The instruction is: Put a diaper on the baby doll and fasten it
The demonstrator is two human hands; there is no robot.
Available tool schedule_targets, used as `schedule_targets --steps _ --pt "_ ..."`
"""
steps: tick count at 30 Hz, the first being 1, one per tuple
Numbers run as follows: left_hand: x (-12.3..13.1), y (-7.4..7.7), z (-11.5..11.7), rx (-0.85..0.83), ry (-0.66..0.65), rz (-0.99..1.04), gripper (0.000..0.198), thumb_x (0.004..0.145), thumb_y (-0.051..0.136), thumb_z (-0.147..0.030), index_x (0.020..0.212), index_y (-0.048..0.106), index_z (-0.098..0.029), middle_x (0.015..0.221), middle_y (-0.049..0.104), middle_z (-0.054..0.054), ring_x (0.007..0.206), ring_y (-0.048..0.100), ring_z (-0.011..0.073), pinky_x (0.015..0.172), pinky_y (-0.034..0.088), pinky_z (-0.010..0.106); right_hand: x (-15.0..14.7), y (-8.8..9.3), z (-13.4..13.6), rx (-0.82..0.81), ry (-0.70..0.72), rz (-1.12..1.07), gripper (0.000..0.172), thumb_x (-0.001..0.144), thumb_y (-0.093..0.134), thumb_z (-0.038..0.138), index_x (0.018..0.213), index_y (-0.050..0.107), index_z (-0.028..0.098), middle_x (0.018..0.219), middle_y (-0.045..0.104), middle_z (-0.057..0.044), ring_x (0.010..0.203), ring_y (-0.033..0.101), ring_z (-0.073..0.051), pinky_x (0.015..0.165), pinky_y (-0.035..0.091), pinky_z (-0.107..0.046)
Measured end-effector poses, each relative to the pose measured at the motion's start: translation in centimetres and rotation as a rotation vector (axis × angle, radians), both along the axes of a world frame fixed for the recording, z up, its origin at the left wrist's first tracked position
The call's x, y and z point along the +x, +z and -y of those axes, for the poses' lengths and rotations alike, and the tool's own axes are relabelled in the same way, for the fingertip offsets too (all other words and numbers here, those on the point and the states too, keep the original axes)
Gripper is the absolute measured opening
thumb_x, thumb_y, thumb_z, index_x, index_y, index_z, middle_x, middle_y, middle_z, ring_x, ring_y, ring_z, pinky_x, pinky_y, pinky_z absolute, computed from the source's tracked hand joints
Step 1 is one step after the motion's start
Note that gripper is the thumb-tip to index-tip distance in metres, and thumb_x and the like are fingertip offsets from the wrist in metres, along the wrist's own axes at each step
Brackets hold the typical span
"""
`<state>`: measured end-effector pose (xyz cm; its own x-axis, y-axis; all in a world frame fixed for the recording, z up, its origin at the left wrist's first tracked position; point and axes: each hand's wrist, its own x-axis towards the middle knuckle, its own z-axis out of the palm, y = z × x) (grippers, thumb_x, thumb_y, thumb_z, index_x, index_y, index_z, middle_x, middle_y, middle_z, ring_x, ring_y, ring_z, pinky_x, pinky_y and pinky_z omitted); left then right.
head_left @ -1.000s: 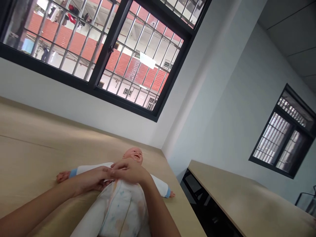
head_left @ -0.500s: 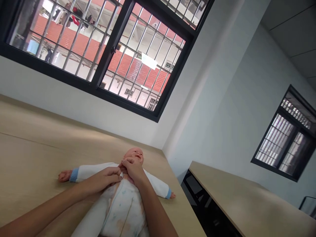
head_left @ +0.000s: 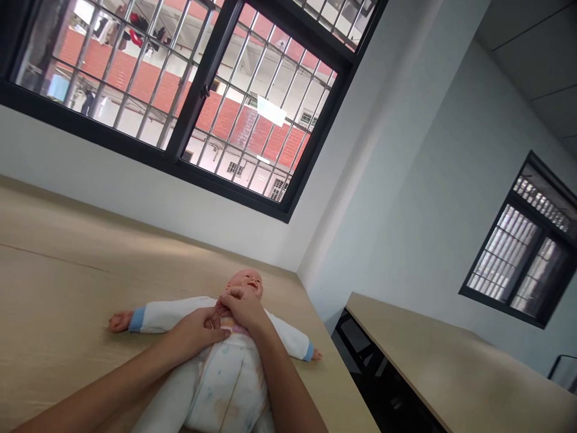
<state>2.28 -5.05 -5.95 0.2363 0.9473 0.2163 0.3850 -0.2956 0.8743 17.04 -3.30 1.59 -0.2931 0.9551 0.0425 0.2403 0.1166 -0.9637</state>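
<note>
A baby doll (head_left: 246, 281) lies on its back on a wooden table (head_left: 54, 300), arms spread. It wears white clothing with blue cuffs (head_left: 166, 315) and a patterned diaper (head_left: 229, 379). My left hand (head_left: 196, 332) rests on the doll's upper chest, its fingers bent together at the clothing. Just below the doll's chin, my right hand (head_left: 243, 307) has its fingers pinched at the collar area. The two hands are close together, and what lies between their fingertips is too small and hidden to make out.
Beyond the table are a pale wall (head_left: 135, 186) and a barred window (head_left: 252, 114). A second table (head_left: 428, 349) with a dark front stands to the right, across a narrow gap. Another window (head_left: 518, 246) is at the far right.
My left hand has moved slightly up and right, nearer my right hand, and its fingers are more bent. Pink and orange colour now shows on the doll's chest below my right hand.
</note>
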Motion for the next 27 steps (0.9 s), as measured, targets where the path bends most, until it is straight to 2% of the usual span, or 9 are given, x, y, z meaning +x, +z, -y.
schedule_targets --steps 6,8,11,14,19,23,27 --pt "-0.2 0.2 0.2 0.000 0.076 -0.064 0.033 0.065 0.073 -0.047 0.077 0.052 -0.024 0.071 0.054 -0.003 0.071 0.052 0.0218 0.064 0.030 0.031 3.0 3.5 0.9 0.245 0.044 0.502 0.025 0.087 0.067 0.014 0.062 0.064 0.018 0.065 0.059 0.003 0.070 0.054 -0.013 0.066 0.040 -0.025" --pt "0.0 0.7 0.7 0.021 0.095 -0.107 0.030 0.065 0.070 -0.042 0.078 0.052 -0.024 0.072 0.054 -0.003 0.072 0.052 0.0220 0.064 0.028 0.031 3.9 4.6 1.3 0.243 0.040 0.600 0.022 0.087 0.069 0.017 0.065 0.068 0.018 0.066 0.059 0.003 0.070 0.053 -0.014 0.064 0.037 -0.026" --pt "0.4 1.4 1.7 0.061 0.099 -0.170 0.023 0.069 0.065 -0.037 0.081 0.051 -0.024 0.071 0.053 -0.003 0.073 0.053 0.0217 0.064 0.027 0.030 4.8 5.6 1.8 0.204 0.054 0.697 0.007 0.082 0.078 0.021 0.076 0.074 0.020 0.071 0.062 0.003 0.071 0.054 -0.014 0.063 0.036 -0.027" --pt "0.4 1.6 2.2 0.090 0.096 -0.195 0.022 0.074 0.065 -0.040 0.082 0.052 -0.023 0.073 0.054 -0.003 0.074 0.054 0.0221 0.065 0.027 0.030 5.1 5.6 1.9 0.148 0.097 0.744 0.009 0.076 0.084 0.023 0.081 0.076 0.020 0.073 0.065 0.003 0.070 0.056 -0.014 0.061 0.036 -0.026" --pt "0.2 0.9 2.0 0.053 0.085 -0.143 0.046 0.077 0.069 -0.065 0.086 0.056 -0.022 0.078 0.058 -0.001 0.079 0.056 0.0237 0.068 0.030 0.030 4.8 4.2 1.2 0.107 0.115 0.768 0.015 0.074 0.088 0.025 0.081 0.075 0.020 0.073 0.065 0.003 0.068 0.056 -0.013 0.059 0.037 -0.026" --pt "0.3 0.9 1.7 0.035 0.093 -0.154 0.040 0.073 0.072 -0.057 0.084 0.055 -0.022 0.078 0.060 -0.001 0.080 0.056 0.0236 0.068 0.030 0.030 5.0 3.4 0.6 0.100 0.105 0.734 0.020 0.074 0.090 0.027 0.083 0.073 0.020 0.070 0.061 0.005 0.065 0.053 -0.012 0.057 0.036 -0.025" --pt "0.4 1.1 1.8 0.078 0.089 -0.155 0.034 0.075 0.069 -0.052 0.083 0.053 -0.023 0.078 0.061 -0.001 0.077 0.054 0.0222 0.067 0.029 0.029 5.3 2.8 0.5 0.119 0.104 0.691 0.017 0.079 0.085 0.028 0.080 0.071 0.019 0.063 0.054 0.007 0.060 0.047 -0.010 0.055 0.033 -0.024"
